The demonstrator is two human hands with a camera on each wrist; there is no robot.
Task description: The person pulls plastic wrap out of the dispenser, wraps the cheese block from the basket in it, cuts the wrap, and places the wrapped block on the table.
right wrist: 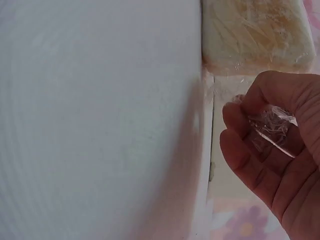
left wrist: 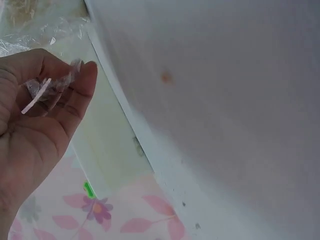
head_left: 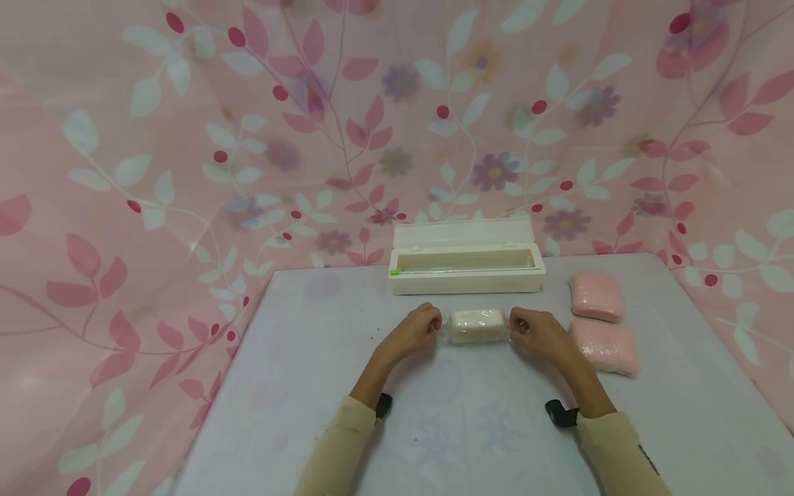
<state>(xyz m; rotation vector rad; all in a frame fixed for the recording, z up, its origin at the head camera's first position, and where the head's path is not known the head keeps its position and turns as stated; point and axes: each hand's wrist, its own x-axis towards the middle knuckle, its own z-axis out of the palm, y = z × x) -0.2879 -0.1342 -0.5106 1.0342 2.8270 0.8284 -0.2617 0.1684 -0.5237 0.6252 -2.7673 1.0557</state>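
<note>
A cream-coloured block (head_left: pixel 477 326) in clear plastic wrap sits between the two hands, over the table's middle. The left hand (head_left: pixel 419 326) pinches the gathered wrap at the block's left end; in the left wrist view the crumpled plastic wrap (left wrist: pixel 54 86) shows between thumb and fingers. At the other end the right hand (head_left: pixel 532 329) pinches the opposite tail. Its bunched plastic wrap (right wrist: pixel 272 127) fills the curl of the fingers in the right wrist view. Through the film the block's top looks creased and slightly yellow.
Behind the block stands a long white wrap dispenser box (head_left: pixel 468 283), its lid (head_left: pixel 462 234) raised and a small green piece at its left corner. Two pink wrapped bundles, a rear bundle (head_left: pixel 597 296) and a front bundle (head_left: pixel 604 346), lie right, near the right forearm. A floral curtain (head_left: pixel 397 124) hangs behind.
</note>
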